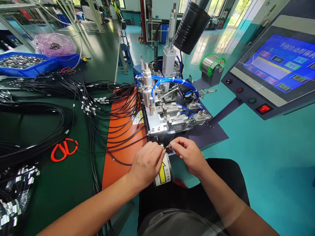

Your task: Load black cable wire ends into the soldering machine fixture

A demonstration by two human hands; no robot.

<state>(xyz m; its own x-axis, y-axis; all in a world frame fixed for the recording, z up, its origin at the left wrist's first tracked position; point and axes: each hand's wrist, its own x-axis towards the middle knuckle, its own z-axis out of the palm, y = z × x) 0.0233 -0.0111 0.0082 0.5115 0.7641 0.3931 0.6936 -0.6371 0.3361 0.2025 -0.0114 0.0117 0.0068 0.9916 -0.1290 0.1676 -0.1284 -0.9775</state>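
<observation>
In front of the machine, my left hand (149,162) is closed in a pinch on a black cable, most of it hidden by the fingers. Thin wires (168,147), one of them red, show in the small gap between my two hands. My right hand (189,154) pinches at the other end of these wires with thumb and forefinger; a tiny light bit shows at its fingertips, too small to name. Just beyond both hands stands the soldering machine (169,123), with metal slides and blue air tubes. Below my left hand is a label with a yellow arrow (162,173).
Black cables (123,121) fan across an orange board (118,144). Red-handled scissors (64,150) lie on the green table at left, near a blue tray (24,65) of metal parts. A solder spool (212,65) and a control screen (280,64) stand at right.
</observation>
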